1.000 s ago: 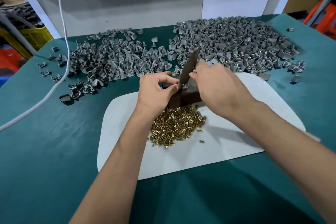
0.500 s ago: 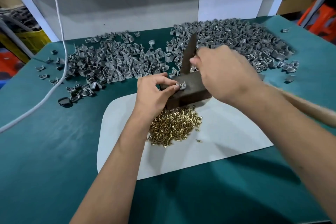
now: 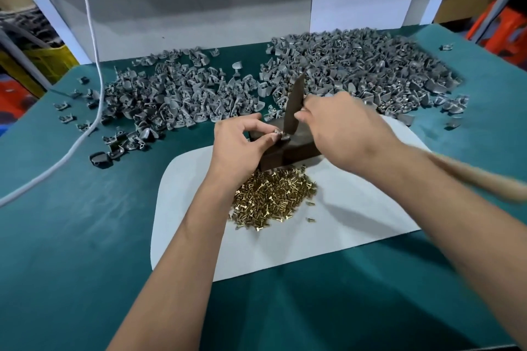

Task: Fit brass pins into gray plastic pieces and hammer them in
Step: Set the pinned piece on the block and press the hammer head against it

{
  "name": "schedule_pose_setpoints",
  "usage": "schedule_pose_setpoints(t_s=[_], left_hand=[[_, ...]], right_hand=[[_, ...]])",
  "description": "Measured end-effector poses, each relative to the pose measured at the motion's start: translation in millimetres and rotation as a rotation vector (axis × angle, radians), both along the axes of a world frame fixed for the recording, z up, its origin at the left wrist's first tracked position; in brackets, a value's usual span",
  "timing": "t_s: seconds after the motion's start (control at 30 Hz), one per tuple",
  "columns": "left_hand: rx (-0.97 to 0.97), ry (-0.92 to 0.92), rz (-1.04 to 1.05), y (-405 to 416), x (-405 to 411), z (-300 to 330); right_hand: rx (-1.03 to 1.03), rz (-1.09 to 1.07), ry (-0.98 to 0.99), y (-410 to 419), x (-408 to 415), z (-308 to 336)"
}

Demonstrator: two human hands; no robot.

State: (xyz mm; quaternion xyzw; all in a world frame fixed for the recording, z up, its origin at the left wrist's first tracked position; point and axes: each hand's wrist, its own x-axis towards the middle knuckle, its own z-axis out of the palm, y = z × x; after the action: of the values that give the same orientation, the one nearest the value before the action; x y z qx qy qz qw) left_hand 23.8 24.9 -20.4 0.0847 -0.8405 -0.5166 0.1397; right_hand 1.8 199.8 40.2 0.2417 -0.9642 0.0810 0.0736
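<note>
My left hand (image 3: 239, 145) pinches a small gray plastic piece (image 3: 281, 134) on top of a dark metal block (image 3: 299, 149). My right hand (image 3: 342, 128) grips a hammer close to its head. The dark, narrow hammer head (image 3: 293, 105) stands nearly upright with its lower end on the piece. The wooden handle (image 3: 484, 179) runs out to the right, blurred. A heap of brass pins (image 3: 273, 196) lies on the white mat (image 3: 356, 222) just in front of the block.
Two big heaps of gray plastic pieces cover the back of the green table (image 3: 71, 236), one at the left (image 3: 176, 100) and one at the right (image 3: 370, 71). A white cable (image 3: 94, 65) hangs down and trails across the left side. A wall panel stands behind.
The hammer head was lifted half a second ago and has come back down onto the gray piece. My left hand has kept its hold on the piece.
</note>
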Motion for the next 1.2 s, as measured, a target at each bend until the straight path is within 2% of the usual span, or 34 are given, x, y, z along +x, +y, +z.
schedule_pose_setpoints(t_s=[0.07,0.17,0.3,0.43,0.63,0.8,0.93,1.1,1.2], left_hand=[[-0.011,-0.006,-0.01,-0.6,0.1,0.4],[-0.01,0.013,-0.014,-1.8,0.6,-0.2],[0.003,0.008,0.004,-0.6,0.9,-0.1],[-0.035,0.01,0.002,-2.3,-0.7,-2.0],[-0.035,0.038,-0.003,2.2,-1.4,-1.7],[-0.025,0.043,-0.039,4.1,-1.6,-1.0],[-0.039,0.054,-0.044,5.4,-0.8,-0.4],[-0.005,0.046,-0.069,5.9,2.1,0.3],[0.06,0.041,-0.071,8.0,4.3,3.0]], right_hand=[[-0.01,0.011,0.107,4.0,-2.9,9.8],[-0.226,0.008,0.251,1.7,-2.8,7.8],[-0.07,0.001,-0.005,0.5,-0.6,-8.1],[0.0,0.015,0.093,11.5,-4.6,-0.7],[-0.157,-0.097,-0.058,56.3,-10.5,1.7],[0.031,-0.292,-0.062,73.5,-9.4,-14.2],[0.057,-0.383,-0.041,74.2,-7.3,-30.9],[-0.117,-0.273,0.0,59.3,-9.2,-26.4],[-0.225,-0.025,0.0,34.3,-2.7,-21.0]])
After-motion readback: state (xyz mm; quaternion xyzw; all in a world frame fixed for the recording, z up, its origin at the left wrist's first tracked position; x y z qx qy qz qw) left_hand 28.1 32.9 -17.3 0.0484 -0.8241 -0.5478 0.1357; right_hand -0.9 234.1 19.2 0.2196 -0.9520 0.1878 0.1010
